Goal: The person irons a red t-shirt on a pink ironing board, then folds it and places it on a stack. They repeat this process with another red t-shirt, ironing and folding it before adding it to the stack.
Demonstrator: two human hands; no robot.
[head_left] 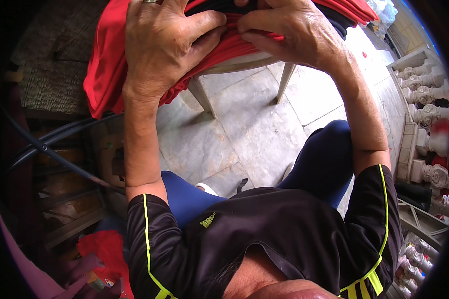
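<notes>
Red cloth [107, 60] lies in folds over a pale stool or chair [244, 64] in front of me, with black fabric [340, 24] among its layers. My left hand [167, 47] rests on the cloth, thumb and fingers pinched together on a fold. Close by on the right, my right hand [297, 32] pinches the same red cloth, its thumb pointing toward the left one. A small gap separates the two sets of fingertips. The upper picture edge cuts off part of both hands and of the cloth.
Pale stone tiles [234, 129] cover the floor beneath the seat. Dark crossed tubes [42, 145] stand at left, below a rough grey surface [55, 82]. Another red cloth [102, 254] hangs at lower left. White balusters [424, 94] line the right; a plastic bag [382, 17] sits far right.
</notes>
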